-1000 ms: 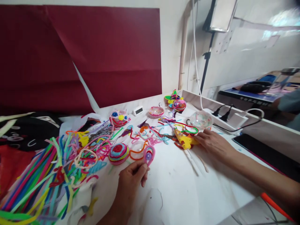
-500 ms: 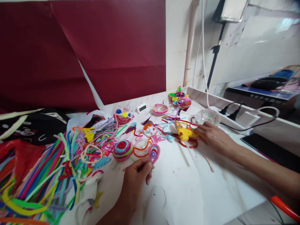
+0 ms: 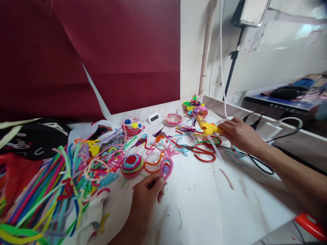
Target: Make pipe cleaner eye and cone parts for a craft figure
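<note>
My left hand (image 3: 149, 190) pinches a pink pipe-cleaner loop (image 3: 166, 168) between thumb and fingers; a purple bead and a red strip sit inside it. In my right hand (image 3: 241, 136) is a yellow hot glue gun (image 3: 208, 129), raised above the table, with a translucent glue stick (image 3: 216, 148) sticking out toward me. Beneath it lie scissors (image 3: 205, 154) with orange-red handles. Just beyond the left hand rest a clear dome (image 3: 153, 159) edged with an orange pipe cleaner and a dome wound in coloured stripes (image 3: 132, 165).
Bundled pipe cleaners (image 3: 43, 190) cover the left side. A small digital timer (image 3: 153, 118), a pink-rimmed bowl (image 3: 173, 119) and a colourful decorated ball (image 3: 195, 107) stand at the back. Black cables (image 3: 260, 165) and a white plug (image 3: 270, 131) lie on the right.
My right hand has lifted the glue gun up and slightly right, uncovering the scissors. My left hand keeps the pink loop almost in the same place.
</note>
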`<state>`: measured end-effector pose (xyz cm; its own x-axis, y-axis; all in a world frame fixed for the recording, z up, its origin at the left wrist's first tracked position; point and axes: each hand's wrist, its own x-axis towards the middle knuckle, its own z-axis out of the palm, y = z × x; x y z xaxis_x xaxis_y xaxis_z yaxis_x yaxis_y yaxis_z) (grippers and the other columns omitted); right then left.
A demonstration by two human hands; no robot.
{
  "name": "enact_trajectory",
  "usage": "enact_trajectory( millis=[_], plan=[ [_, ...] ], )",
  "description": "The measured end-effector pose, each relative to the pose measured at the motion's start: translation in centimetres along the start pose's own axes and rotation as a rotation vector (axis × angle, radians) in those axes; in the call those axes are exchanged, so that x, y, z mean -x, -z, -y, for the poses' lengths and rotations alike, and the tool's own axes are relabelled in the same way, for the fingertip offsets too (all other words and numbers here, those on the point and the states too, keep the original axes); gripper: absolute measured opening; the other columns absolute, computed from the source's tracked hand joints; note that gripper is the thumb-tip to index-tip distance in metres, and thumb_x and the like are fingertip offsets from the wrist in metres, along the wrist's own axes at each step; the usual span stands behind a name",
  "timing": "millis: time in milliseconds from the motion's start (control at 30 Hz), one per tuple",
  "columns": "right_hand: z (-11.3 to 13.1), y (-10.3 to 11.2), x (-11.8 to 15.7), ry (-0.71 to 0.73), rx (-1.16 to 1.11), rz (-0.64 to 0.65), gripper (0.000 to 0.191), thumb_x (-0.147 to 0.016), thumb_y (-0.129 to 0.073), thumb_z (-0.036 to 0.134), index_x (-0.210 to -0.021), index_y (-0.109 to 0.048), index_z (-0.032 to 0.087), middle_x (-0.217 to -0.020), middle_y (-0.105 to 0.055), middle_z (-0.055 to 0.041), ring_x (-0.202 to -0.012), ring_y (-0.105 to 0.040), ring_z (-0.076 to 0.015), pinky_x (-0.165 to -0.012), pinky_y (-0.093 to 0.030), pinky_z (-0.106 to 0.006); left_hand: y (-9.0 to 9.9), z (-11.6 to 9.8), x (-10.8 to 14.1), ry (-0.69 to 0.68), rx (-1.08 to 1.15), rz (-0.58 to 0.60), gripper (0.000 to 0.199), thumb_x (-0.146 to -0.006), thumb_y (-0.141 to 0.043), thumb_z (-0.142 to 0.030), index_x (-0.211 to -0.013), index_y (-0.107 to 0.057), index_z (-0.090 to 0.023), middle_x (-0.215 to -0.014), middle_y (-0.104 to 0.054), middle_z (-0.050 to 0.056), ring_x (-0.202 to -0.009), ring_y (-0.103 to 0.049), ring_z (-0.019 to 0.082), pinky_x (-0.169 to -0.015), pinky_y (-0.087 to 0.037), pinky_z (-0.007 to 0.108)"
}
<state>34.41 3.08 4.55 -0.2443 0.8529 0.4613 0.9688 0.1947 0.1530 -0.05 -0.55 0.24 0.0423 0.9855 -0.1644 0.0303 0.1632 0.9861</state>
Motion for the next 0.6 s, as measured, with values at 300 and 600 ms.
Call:
enact_trajectory(
  millis=[300, 600],
  plan=[
    [-4.6, 1.9, 3.5, -0.176, 0.235, -0.082, 0.028, -0.088, -0.049, 0.032, -0.102, -0.062, 0.012, -0.095, -0.064, -0.0128, -0.084, -0.046, -0.0238, -0.074, -0.037, -0.033, -0.3, 0.2, 0.0, -0.021, 0.009, -0.045, 0.023, -0.063, -0.067, -0.034, -0.073, -0.067, -0.012, -0.045, -0.054, -0.002, -0.037, -0.038, 0.006, -0.038, -0.029, 0.019],
    [-3.9, 0.9, 4.5, -0.133, 0.161, 0.038, 0.024, -0.088, -0.048, 0.027, -0.098, -0.063, 0.011, -0.089, -0.065, -0.0130, -0.080, -0.044, -0.0246, -0.070, -0.036, -0.033, -0.4, 0.1, 0.1, -0.031, 0.010, -0.053, 0.024, -0.064, -0.067, -0.033, -0.074, -0.067, -0.011, -0.044, -0.053, -0.003, -0.036, -0.038, 0.006, -0.038, -0.027, 0.018]
  ],
)
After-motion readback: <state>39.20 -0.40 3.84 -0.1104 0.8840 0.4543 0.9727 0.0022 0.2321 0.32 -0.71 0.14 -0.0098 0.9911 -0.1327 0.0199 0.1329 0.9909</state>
